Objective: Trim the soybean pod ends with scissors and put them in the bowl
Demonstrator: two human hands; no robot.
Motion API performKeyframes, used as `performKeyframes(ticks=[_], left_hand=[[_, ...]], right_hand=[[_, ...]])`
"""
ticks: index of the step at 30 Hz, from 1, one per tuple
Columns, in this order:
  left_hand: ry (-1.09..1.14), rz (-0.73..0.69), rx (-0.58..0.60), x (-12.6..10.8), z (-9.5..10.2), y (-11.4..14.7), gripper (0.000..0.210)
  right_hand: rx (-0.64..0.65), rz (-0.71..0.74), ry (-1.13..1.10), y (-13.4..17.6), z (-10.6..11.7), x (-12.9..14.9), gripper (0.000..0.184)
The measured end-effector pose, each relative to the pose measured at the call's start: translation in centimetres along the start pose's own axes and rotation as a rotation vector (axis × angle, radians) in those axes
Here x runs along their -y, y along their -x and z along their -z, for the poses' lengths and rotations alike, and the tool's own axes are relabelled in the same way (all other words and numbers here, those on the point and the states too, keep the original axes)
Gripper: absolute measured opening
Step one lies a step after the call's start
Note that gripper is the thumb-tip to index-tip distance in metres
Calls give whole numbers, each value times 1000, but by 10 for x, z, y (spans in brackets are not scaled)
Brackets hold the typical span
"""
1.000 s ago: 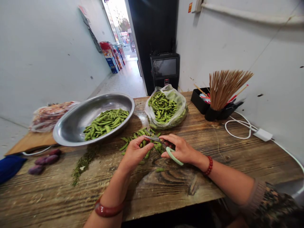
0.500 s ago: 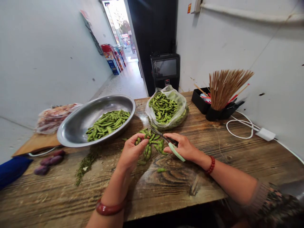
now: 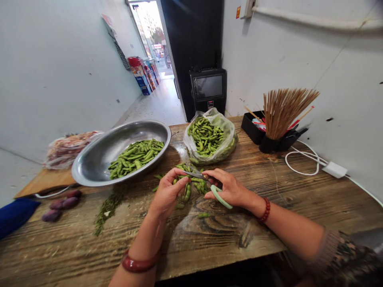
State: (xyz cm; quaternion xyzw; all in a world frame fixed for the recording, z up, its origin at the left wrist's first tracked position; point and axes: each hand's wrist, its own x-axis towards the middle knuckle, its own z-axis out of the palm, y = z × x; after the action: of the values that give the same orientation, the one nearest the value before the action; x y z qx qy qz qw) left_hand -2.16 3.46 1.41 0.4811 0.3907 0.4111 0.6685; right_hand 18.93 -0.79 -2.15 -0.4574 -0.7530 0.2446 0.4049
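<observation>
My right hand (image 3: 227, 187) is closed around the pale green handles of a pair of scissors (image 3: 220, 197). Their blades point left and reach the fingertips of my left hand (image 3: 171, 189). Between that hand's thumb and fingers is pinched a green soybean pod (image 3: 184, 180), mostly covered by the fingers. Loose pods (image 3: 200, 185) lie on the table under and between both hands, and one single pod (image 3: 204, 215) sits nearer to me. Beyond my hands, a clear plastic bag (image 3: 229, 137) stands full of pods. Trimmed-looking pods lie in the large steel basin (image 3: 89, 159) at the left.
Dark trimmings (image 3: 106, 213) lie left of my hands. Several purple-red oval items (image 3: 64, 203) and a blue cloth-like item (image 3: 18, 217) are farther left. A bag of pinkish food (image 3: 70, 148) rests behind the basin. At right stand skewers (image 3: 284, 111) and a white adapter (image 3: 334, 169).
The scissors' blades have swung from pointing up and left to lying almost level at my left fingertips. My left hand has shifted slightly right.
</observation>
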Motion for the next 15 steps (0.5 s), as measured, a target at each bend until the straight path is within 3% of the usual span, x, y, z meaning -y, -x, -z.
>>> performKeyframes(ticks=[15], left_hand=[[-37, -16, -13, 0, 1, 0, 25]], right_hand=[[-6, 27, 9, -1, 3, -2, 56]])
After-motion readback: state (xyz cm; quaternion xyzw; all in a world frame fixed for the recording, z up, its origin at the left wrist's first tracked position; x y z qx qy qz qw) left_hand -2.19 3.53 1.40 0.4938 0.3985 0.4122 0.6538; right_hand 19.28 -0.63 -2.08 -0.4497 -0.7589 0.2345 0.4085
